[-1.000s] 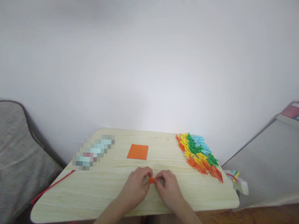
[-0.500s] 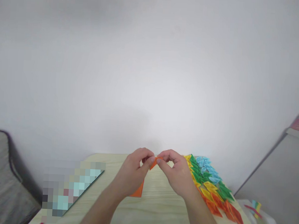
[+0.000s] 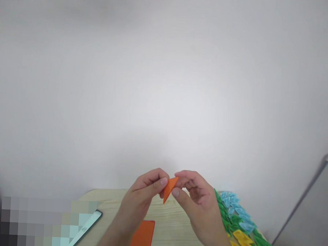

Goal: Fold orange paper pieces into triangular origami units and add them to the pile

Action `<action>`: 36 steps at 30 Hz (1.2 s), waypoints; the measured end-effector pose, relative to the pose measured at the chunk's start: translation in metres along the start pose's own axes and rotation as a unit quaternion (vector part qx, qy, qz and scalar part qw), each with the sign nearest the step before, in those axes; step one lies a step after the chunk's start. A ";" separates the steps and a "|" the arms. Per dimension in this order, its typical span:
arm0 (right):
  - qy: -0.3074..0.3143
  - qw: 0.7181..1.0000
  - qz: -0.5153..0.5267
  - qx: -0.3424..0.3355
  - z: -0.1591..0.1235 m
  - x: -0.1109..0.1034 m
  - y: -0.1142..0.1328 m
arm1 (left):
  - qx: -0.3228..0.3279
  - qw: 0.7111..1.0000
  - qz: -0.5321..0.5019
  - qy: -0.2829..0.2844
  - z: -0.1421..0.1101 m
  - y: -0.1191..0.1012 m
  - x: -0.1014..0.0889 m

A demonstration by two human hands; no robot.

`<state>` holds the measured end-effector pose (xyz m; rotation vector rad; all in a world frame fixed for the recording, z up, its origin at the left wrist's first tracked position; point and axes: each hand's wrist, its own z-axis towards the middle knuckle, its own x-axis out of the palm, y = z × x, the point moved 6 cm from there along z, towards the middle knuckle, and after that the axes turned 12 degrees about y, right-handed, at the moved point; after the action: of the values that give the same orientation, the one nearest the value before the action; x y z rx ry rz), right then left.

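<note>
A small folded piece of orange paper (image 3: 169, 188), now a triangle pointing down, is held up above the table. My left hand (image 3: 145, 193) pinches its left edge between thumb and forefinger. Beside its right edge, my right hand (image 3: 197, 200) has thumb and forefinger apart, the thumb at or close to the paper; contact is hard to make out. Under my left wrist lies a flat orange paper sheet (image 3: 144, 237), partly covered by the forearm.
The pale wooden table (image 3: 172, 230) meets a white wall (image 3: 166, 82). Folded paper pieces line its right side: light blue pieces (image 3: 236, 207), green pieces (image 3: 230, 216), yellow pieces (image 3: 242, 237). At left lies a tablet-like device (image 3: 87, 227), partly pixelated.
My right fingers have loosened from their pinch and spread. The orange paper shows more of its triangular face. The view has shifted upward, so the table sits lower in it.
</note>
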<state>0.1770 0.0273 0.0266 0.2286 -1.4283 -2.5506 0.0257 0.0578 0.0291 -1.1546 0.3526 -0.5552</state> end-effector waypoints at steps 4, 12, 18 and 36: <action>-0.014 1.000 0.001 -0.007 0.002 0.000 -0.003 | -0.007 1.000 -0.020 -0.012 0.001 0.002 0.003; -0.044 0.999 -0.006 0.021 0.002 0.004 -0.012 | 0.001 0.999 0.043 -0.005 -0.005 0.005 0.002; -0.055 0.997 0.028 0.040 0.000 -0.004 -0.018 | 0.030 0.998 0.040 -0.039 -0.009 0.002 0.005; -0.018 0.998 -0.029 0.058 0.001 -0.008 -0.011 | 0.029 0.977 0.189 -0.090 -0.011 -0.004 0.002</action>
<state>0.1830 0.0352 0.0182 0.2459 -1.6076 -2.5319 0.0206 0.0475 0.0287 -1.0388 0.3844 -0.1257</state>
